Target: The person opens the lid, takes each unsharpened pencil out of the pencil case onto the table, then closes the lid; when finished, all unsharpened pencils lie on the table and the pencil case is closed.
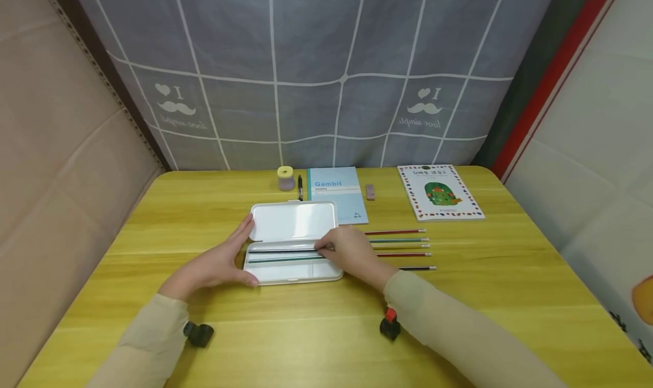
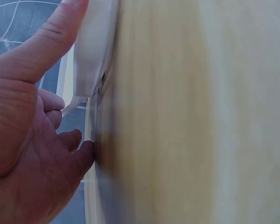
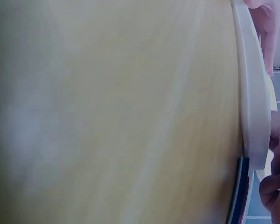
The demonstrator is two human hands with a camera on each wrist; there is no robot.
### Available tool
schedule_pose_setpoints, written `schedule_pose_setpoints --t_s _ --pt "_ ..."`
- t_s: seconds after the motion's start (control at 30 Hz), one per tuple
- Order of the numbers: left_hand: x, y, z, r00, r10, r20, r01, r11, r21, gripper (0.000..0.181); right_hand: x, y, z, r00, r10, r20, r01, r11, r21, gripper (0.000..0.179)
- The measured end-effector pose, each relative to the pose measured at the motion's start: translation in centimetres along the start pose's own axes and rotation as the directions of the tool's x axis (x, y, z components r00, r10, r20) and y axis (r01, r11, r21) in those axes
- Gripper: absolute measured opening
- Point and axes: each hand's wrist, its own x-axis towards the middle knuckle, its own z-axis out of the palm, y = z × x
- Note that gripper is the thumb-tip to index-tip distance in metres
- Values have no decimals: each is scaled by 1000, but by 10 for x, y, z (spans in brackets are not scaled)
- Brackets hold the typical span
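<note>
A white pencil case (image 1: 285, 274) lies with its lid (image 1: 293, 222) tipped back. My left hand (image 1: 216, 263) spans its left end, thumb at the front corner and straight fingers against the lid's edge. In the left wrist view the thumb (image 2: 42, 51) stretches along the case's side. My right hand (image 1: 352, 252) reaches over the case's right end and pinches a dark pencil (image 1: 285, 251) near its end, along the back of the tray. In front of it lies a green pencil (image 1: 283, 259) inside the case.
Several pencils lie in rows right of the case, among them a red pencil (image 1: 405, 254) and a black pencil (image 1: 418, 268). Behind are a yellow-topped container (image 1: 285, 178), a pen (image 1: 300, 188), a blue notebook (image 1: 336, 195), an eraser (image 1: 369, 192) and a white book (image 1: 418, 198).
</note>
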Motion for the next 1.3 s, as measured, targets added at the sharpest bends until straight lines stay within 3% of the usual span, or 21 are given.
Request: schedule_pose_setpoints --t_s 0.13,0.37,0.7,1.07,1.3 --pt "0 2 0 1000 3 -3 -3 1000 6 143 -4 6 -3 999 -12 -40 18 987 157 9" --pt "-1 3 0 1000 12 3 -12 1000 -8 142 -11 21 -11 992 -40 -121 87 905 416 9" --pt "0 -1 0 1000 -14 8 14 1000 8 143 -31 48 -37 986 -25 -166 109 848 519 10" --pt "0 -2 0 1000 -10 7 9 1000 25 143 -75 100 -71 979 33 -202 63 889 454 7" --pt "2 -4 1 1000 -11 8 11 1000 28 143 -101 128 -80 980 76 -182 13 895 446 7"
